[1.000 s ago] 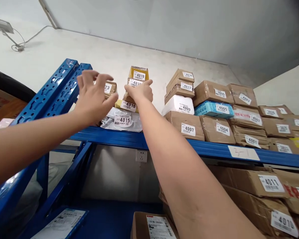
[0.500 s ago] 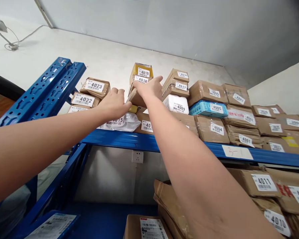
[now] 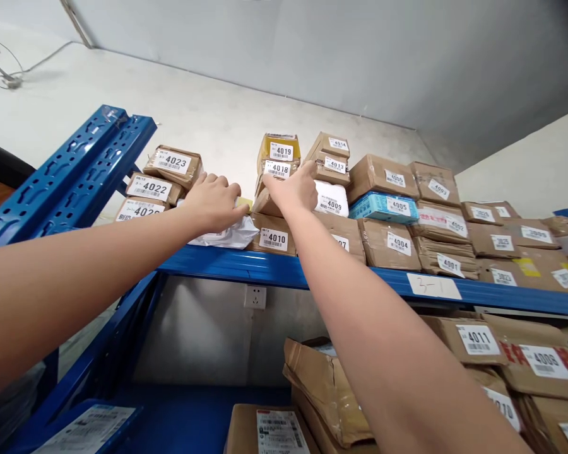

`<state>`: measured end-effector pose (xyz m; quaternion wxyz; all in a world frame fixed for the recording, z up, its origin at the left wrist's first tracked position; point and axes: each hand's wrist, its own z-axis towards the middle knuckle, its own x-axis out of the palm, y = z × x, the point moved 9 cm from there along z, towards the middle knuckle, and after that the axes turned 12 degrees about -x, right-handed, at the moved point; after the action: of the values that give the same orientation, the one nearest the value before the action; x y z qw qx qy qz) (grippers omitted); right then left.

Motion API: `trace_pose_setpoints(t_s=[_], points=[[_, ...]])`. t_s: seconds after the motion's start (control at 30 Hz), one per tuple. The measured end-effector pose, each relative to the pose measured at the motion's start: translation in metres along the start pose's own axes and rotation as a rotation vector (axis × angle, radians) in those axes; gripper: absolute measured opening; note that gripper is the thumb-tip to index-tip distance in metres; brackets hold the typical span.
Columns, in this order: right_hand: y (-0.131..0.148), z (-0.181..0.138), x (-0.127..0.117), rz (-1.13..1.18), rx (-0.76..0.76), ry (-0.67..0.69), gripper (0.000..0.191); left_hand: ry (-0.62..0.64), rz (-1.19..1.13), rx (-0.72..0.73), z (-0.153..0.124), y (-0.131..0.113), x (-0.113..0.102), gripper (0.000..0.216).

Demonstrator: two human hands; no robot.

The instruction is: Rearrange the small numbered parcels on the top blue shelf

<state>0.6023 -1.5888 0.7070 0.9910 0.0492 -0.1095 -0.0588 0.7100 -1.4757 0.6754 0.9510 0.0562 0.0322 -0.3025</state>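
On the upper shelf my right hand (image 3: 296, 189) is closed on the side of a cardboard box (image 3: 267, 203) beneath the box labelled 4018 (image 3: 277, 169). The yellow box labelled 4019 (image 3: 281, 150) tops that stack, and the box labelled 4010 (image 3: 273, 238) lies under it. My left hand (image 3: 214, 200) rests over a white plastic-wrapped parcel (image 3: 234, 234), thumb stretched out toward the stack; its fingertips are hidden behind the hand. A bit of something yellow (image 3: 244, 203) shows beyond that thumb.
Left of my hands is a stack with boxes 4023 (image 3: 173, 161) and 4022 (image 3: 150, 188), beside a blue upright (image 3: 94, 164). More labelled boxes (image 3: 383, 180) line the blue shelf beam (image 3: 236, 265) to the right. Lower down are an open carton (image 3: 319, 384) and other boxes.
The 4019 and 4018 boxes have shifted right and lower relative to box 4010. The cardboard box at my right hand now sits closer under them. The camera view has shifted slightly right.
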Motion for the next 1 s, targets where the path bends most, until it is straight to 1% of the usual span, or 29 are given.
trace_pose_setpoints(t_s=[0.17, 0.3, 0.43, 0.5, 0.57, 0.63, 0.7, 0.77, 0.87, 1.0], points=[[0.004, 0.000, 0.008, -0.041, 0.025, 0.110, 0.082, -0.012, -0.067, -0.022, 0.009, 0.003, -0.008, 0.057], [0.007, 0.006, 0.009, -0.146, 0.035, 0.197, 0.093, -0.023, -0.091, -0.020, 0.004, 0.009, -0.016, 0.053], [0.015, 0.028, 0.011, -0.172, 0.003, 0.197, 0.102, -0.067, -0.179, -0.001, -0.007, 0.019, -0.029, 0.051], [0.017, 0.041, 0.018, -0.151, 0.000, 0.224, 0.103, -0.119, -0.216, 0.007, -0.014, 0.028, -0.040, 0.048], [0.015, 0.051, 0.027, -0.127, 0.035, 0.261, 0.105, -0.174, -0.222, -0.010, -0.022, 0.042, -0.051, 0.045], [0.011, 0.058, 0.032, -0.104, 0.082, 0.252, 0.106, -0.208, -0.201, -0.059, -0.028, 0.061, -0.059, 0.041], [0.008, 0.063, 0.034, -0.081, 0.111, 0.214, 0.105, -0.211, -0.175, -0.127, -0.032, 0.082, -0.062, 0.040], [0.007, 0.068, 0.035, -0.073, 0.107, 0.177, 0.103, -0.183, -0.165, -0.194, -0.034, 0.101, -0.061, 0.044], [0.004, 0.075, 0.035, -0.093, 0.103, 0.145, 0.102, -0.111, -0.177, -0.284, -0.031, 0.123, -0.051, 0.053], [-0.002, 0.075, 0.034, -0.096, 0.180, 0.151, 0.102, 0.012, -0.235, -0.414, -0.021, 0.137, -0.029, 0.075]])
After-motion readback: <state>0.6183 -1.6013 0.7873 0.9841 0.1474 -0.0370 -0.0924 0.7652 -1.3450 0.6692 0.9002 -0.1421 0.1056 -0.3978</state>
